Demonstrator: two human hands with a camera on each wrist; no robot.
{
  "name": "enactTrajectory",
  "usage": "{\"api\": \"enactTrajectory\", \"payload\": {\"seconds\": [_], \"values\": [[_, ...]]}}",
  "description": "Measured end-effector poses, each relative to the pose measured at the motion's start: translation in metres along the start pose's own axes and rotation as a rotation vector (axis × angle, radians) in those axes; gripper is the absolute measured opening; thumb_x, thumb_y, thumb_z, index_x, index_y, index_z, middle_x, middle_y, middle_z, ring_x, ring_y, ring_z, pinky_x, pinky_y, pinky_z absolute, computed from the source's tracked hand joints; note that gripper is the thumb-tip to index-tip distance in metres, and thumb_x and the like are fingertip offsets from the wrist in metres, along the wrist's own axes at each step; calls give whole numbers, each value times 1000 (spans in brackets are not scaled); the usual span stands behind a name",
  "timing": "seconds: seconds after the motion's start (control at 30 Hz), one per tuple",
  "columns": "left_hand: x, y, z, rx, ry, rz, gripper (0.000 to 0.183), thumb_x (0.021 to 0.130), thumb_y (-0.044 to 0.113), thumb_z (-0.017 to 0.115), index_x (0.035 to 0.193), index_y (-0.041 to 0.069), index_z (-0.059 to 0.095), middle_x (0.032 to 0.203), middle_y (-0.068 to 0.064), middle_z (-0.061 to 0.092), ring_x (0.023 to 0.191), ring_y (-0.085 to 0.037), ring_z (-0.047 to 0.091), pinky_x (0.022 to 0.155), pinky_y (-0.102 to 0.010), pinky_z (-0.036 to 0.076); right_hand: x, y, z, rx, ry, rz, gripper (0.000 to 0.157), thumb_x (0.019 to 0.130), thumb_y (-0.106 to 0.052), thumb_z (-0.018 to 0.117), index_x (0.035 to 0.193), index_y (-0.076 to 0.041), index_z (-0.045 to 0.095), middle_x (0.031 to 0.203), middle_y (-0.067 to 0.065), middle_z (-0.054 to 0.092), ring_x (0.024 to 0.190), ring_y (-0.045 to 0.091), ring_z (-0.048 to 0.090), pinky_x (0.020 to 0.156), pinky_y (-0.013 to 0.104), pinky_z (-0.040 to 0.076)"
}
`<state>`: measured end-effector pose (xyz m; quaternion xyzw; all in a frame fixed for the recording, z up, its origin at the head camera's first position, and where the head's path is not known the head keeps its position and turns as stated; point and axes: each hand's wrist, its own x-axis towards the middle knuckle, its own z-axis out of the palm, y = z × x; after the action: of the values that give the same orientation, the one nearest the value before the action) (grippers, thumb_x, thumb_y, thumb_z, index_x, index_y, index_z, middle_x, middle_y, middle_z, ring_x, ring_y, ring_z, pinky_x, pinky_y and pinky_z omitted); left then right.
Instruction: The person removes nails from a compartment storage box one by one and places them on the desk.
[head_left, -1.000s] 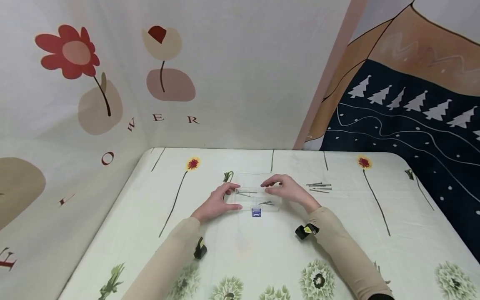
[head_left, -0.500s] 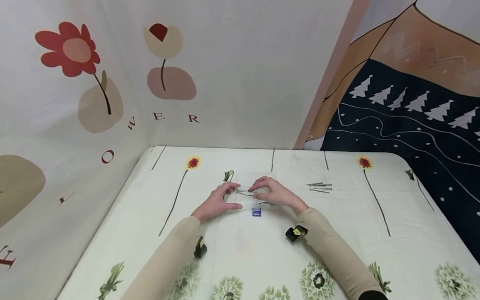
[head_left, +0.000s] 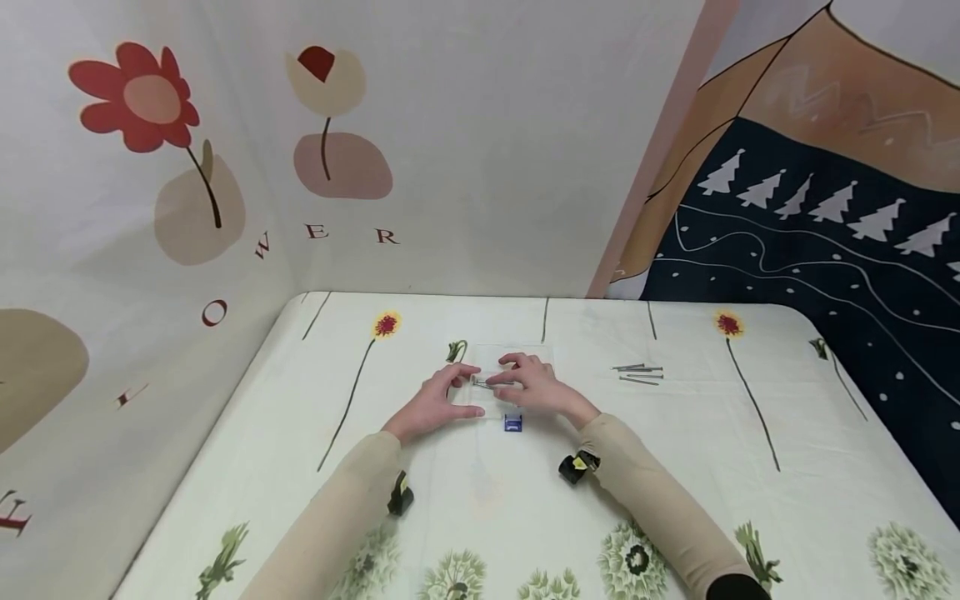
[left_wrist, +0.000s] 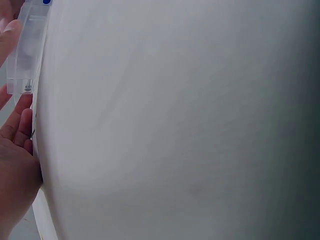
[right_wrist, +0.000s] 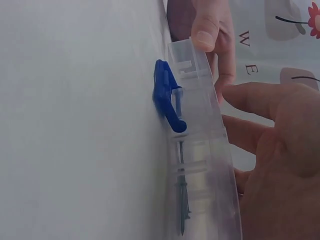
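On the left, the left hand [head_left: 433, 403] stays planted where it was a second ago, fingers nearly straight against the left end of the clear plastic box [head_left: 504, 385] on the flowered tablecloth [head_left: 480, 508], thumb along its near edge; the left wrist view shows those fingers [left_wrist: 20, 131] flat beside the box wall [left_wrist: 25, 50]. The box itself has not shifted; its blue latch [head_left: 513, 423] faces the person and hangs unfastened. The change lies just to the right: the right hand [head_left: 534, 387], which stood over the box's right end a second ago, has slid leftward over its middle and now sits close to the left hand, fingers curled over a long nail [head_left: 495, 383] inside. I cannot tell whether they pinch it. That suggests the nail is being settled into its compartment, while another nail [right_wrist: 182, 202] lies in the near compartment. Further right, the loose nails [head_left: 638, 373] remain untouched, well apart from the box.
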<state>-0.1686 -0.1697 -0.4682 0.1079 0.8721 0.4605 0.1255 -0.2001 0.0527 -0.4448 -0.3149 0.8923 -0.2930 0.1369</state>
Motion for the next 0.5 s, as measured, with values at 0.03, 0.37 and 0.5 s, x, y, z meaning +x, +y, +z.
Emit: {"api": "enactTrajectory", "payload": {"seconds": [0.03,0.37,0.5], "values": [[0,0,0,-4,-2,3,64,79,28,82,135,20,53,124,0,52,111,-20,44,94,-45,35,0,-1,0,-12,-9,14,30,96,-25,57,121,-15,69,141,14,41,123,36,35,95,53,25],[1,-2,0,-4,-2,17,63,79,26,82,134,19,54,123,1,52,111,-20,44,93,-43,35,3,-7,-1,21,-28,60,22,95,-22,59,109,-15,74,136,9,45,122,31,34,96,54,21],[2,-3,0,2,-4,17,63,78,27,83,133,20,54,122,2,52,110,-19,44,92,-42,35,5,-10,-1,42,-35,54,20,94,-18,59,106,-10,73,131,11,46,121,33,34,96,54,21]]}}
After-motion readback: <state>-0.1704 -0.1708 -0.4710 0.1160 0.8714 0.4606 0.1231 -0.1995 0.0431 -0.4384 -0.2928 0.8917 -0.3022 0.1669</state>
